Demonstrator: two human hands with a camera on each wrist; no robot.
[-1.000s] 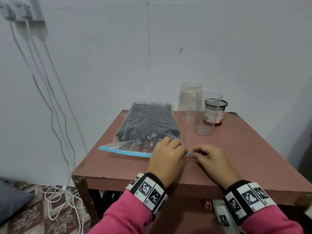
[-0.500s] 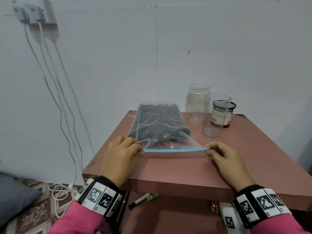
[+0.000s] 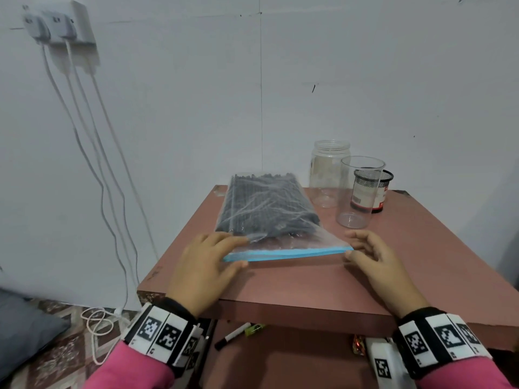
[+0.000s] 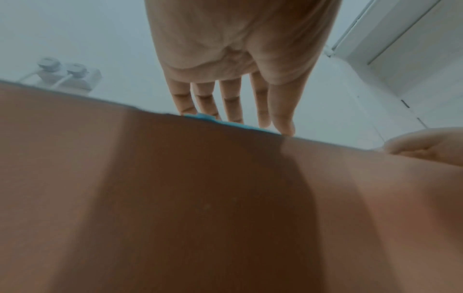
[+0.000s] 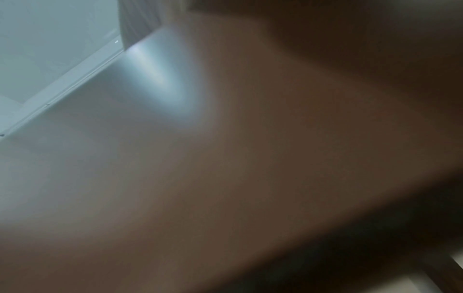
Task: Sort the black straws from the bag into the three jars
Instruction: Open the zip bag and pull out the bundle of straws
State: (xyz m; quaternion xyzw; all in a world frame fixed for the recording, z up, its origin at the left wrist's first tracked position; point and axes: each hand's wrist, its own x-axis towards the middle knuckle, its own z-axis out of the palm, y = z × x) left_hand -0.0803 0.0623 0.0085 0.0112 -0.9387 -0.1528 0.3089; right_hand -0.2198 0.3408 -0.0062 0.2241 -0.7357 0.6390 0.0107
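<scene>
A clear zip bag (image 3: 266,209) full of black straws lies on the reddish table (image 3: 309,282), its blue zip strip (image 3: 286,252) facing me. My left hand (image 3: 238,252) lies at the strip's left end, fingers straight on the bag and thumb in front of the strip. In the left wrist view the straight fingers (image 4: 230,107) touch the blue strip (image 4: 208,118). My right hand (image 3: 349,247) is at the strip's right end, fingers loosely spread around it. Behind the bag stand a clear screw-neck jar (image 3: 328,172), a tall clear jar (image 3: 359,192) and a black mesh cup (image 3: 376,192). The right wrist view is only blur.
White cables (image 3: 92,153) hang from a wall socket (image 3: 61,23) left of the table and coil on the floor. A marker pen (image 3: 233,336) lies under the table. A grey cushion (image 3: 22,329) is on the floor at far left.
My left hand slid left along the zip strip away from the right hand. Both hands pinched the strip's ends half a second ago; their fingers have since loosened and spread.
</scene>
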